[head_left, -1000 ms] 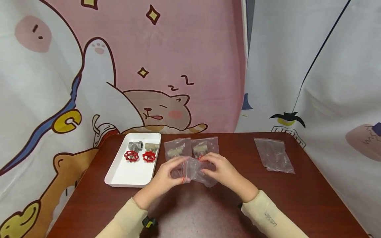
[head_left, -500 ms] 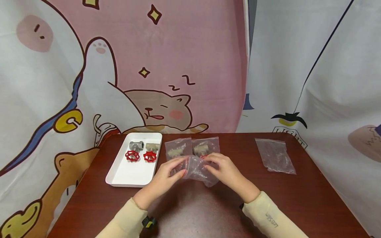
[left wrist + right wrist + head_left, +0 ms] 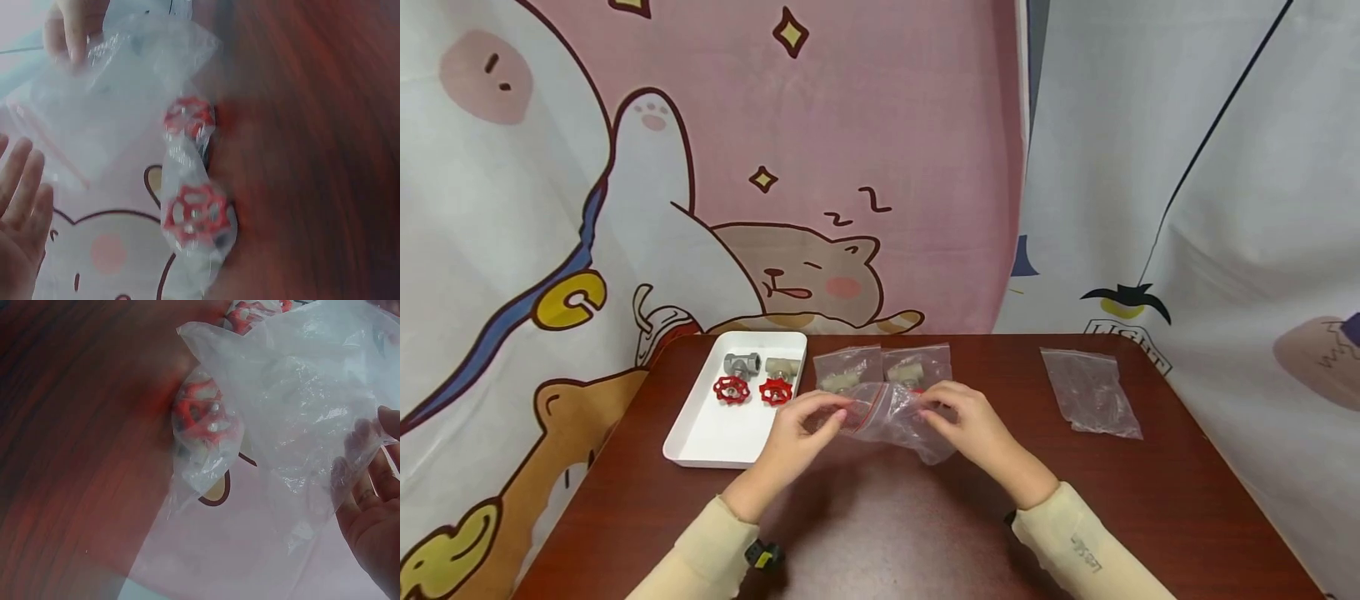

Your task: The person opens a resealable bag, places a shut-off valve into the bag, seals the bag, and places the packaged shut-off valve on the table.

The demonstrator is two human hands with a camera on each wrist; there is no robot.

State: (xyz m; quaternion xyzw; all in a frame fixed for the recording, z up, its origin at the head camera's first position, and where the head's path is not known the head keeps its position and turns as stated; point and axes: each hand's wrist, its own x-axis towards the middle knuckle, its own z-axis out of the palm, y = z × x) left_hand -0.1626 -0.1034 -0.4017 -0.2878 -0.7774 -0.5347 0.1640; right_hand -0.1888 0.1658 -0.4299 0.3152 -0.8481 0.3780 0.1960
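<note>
A clear zip-lock bag [image 3: 891, 425] with a red seal line is stretched between both hands above the table, and no valve shows inside it. My left hand [image 3: 790, 437] pinches the mouth end by thumb and index finger; its other fingers [image 3: 22, 181] are extended in the left wrist view. At the opposite end my right hand [image 3: 976, 429] grips the plastic, fingers showing through it in the right wrist view. Just behind lie two bagged valves, the left one [image 3: 842, 381] and the right one [image 3: 907, 374], their red handwheels [image 3: 197, 214] partly covered in the head view.
On the left stands a white tray [image 3: 711, 437] holding a grey valve [image 3: 741, 365] and a beige valve [image 3: 781, 368], both with red handwheels. Another clear bag [image 3: 1090, 392] lies flat at the right. A printed cloth [image 3: 887, 125] hangs behind the brown table [image 3: 895, 533].
My left hand has shifted left and slightly up, drawing the bag's mouth out flatter and bringing its red seal line into view. The right hand has hardly moved.
</note>
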